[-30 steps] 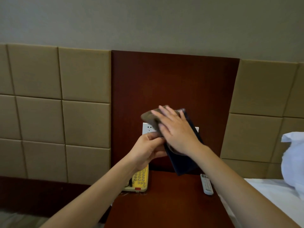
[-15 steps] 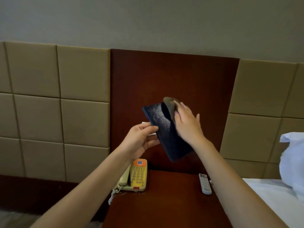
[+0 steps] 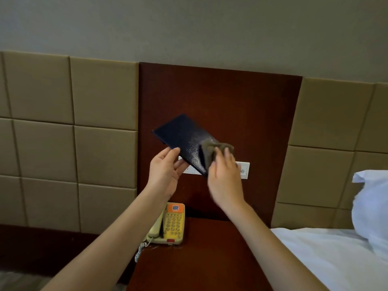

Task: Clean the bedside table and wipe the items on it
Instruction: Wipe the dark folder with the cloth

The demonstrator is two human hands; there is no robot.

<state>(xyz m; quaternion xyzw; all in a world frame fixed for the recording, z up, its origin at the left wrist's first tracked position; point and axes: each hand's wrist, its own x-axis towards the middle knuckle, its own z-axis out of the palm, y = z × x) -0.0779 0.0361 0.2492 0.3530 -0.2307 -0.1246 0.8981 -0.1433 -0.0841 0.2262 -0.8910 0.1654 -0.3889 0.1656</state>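
Observation:
My left hand [image 3: 165, 171] holds a flat dark blue folder [image 3: 182, 139] by its lower edge, thumb on the front and fingers behind, up in front of the wooden panel. The folder's face is tilted and shows wet streaks. My right hand [image 3: 224, 175] grips a crumpled brown cloth [image 3: 212, 151] and presses it against the folder's lower right end. Below stands the dark wooden bedside table [image 3: 205, 261]. A beige and yellow telephone [image 3: 170, 224] sits on its back left corner.
A white socket plate [image 3: 243, 170] is on the dark wooden wall panel [image 3: 220, 97] behind my hands. Padded beige panels [image 3: 73, 127] flank it. A bed with white sheet [image 3: 327, 253] and pillow [image 3: 371, 206] lies to the right.
The folder has turned from steep to a flatter slant, its top swinging left. My right hand slid the cloth from the folder's top edge down to its lower right end. The remote is now hidden.

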